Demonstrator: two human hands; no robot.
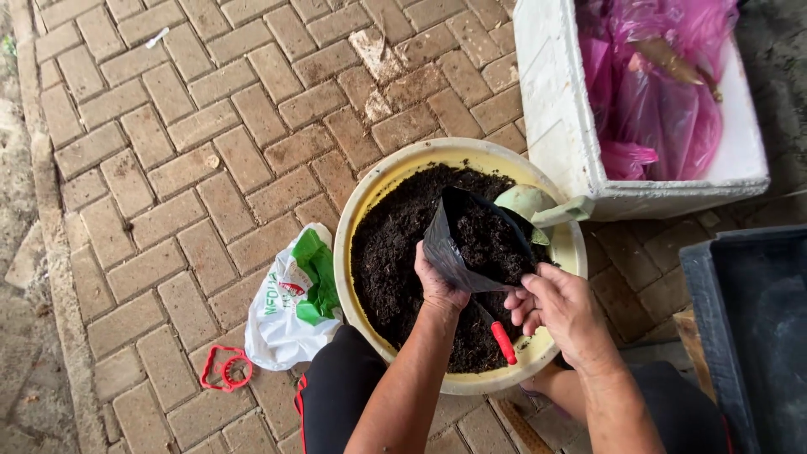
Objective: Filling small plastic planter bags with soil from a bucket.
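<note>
Your left hand (437, 286) was closed on the side of a black plastic grow bag (471, 244), and your right hand (563, 307) pinched its lower rim, fingers together on it. The bag, partly filled with dark soil, was held tilted over the yellow basin (370, 197) of soil. A red-handled tool (503, 342) lay in the basin at 6 o'clock from the bag. A white foam box (555, 109) stood at 1 o'clock, a white-green plastic bag (294, 307) at 9 o'clock on the brick floor (168, 168).
</note>
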